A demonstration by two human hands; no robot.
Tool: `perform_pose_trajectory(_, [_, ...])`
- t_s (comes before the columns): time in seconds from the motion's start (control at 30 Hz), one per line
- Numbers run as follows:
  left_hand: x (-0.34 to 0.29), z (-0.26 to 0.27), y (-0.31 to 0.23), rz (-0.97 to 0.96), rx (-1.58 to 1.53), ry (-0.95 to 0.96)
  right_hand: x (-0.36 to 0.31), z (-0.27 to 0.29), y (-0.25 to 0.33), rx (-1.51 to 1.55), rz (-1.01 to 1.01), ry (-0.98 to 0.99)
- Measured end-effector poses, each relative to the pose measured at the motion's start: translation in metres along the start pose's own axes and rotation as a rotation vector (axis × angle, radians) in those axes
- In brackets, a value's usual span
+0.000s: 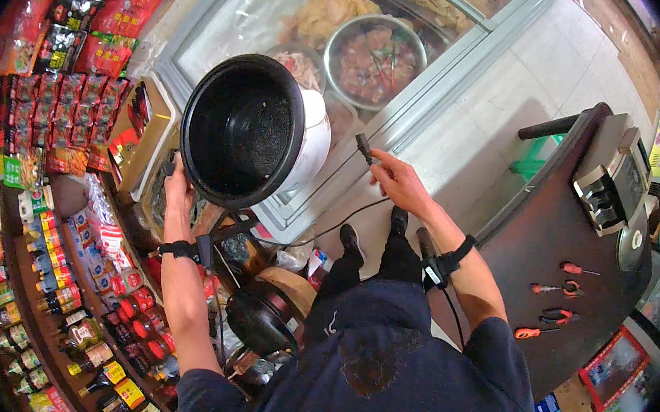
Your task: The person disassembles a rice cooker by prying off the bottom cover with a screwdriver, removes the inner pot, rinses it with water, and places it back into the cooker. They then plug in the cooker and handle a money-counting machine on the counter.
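A rice cooker body [316, 145], white outside with a wide black rim and dark inside, is tilted with its opening toward me. At its lower left edge my left hand [179, 190] is closed on the cooker's side; part of the grip is hidden. To the right, my right hand [397, 182] pinches a black cord plug [363, 147] between thumb and fingers. A thin black power cord [344, 222] trails below that hand toward the left. Whether the cooker also rests on the freezer edge, I cannot tell.
A glass-topped freezer [437, 81] with food bowls lies ahead. Shelves of bottles and packets [61, 275] line the left. Pliers [559, 315] and screwdrivers [578, 269] lie on a dark table [519, 304] at right. A dark lidded pot [260, 314] stands below my left arm.
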State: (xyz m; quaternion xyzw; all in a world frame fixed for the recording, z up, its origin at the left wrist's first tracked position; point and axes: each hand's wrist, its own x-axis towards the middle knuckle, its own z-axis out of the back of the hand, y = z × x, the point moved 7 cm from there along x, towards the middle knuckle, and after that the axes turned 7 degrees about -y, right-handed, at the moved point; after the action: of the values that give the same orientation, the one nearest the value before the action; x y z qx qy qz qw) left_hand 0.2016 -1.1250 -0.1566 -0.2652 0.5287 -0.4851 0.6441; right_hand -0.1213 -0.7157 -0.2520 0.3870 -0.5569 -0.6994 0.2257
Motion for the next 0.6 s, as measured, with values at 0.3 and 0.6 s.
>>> perform_pose_trajectory(0.3, [-0.136, -0.059, 0.037, 0.031, -0.332, 0.134, 0.029, -0.003, 0.006, -0.017, 0.126, -0.154])
perform_pose_trajectory(0.6, [-0.084, -0.035, 0.003, -0.072, -0.114, 0.106, 0.031, -0.012, 0.015, -0.324, 0.337, -0.158])
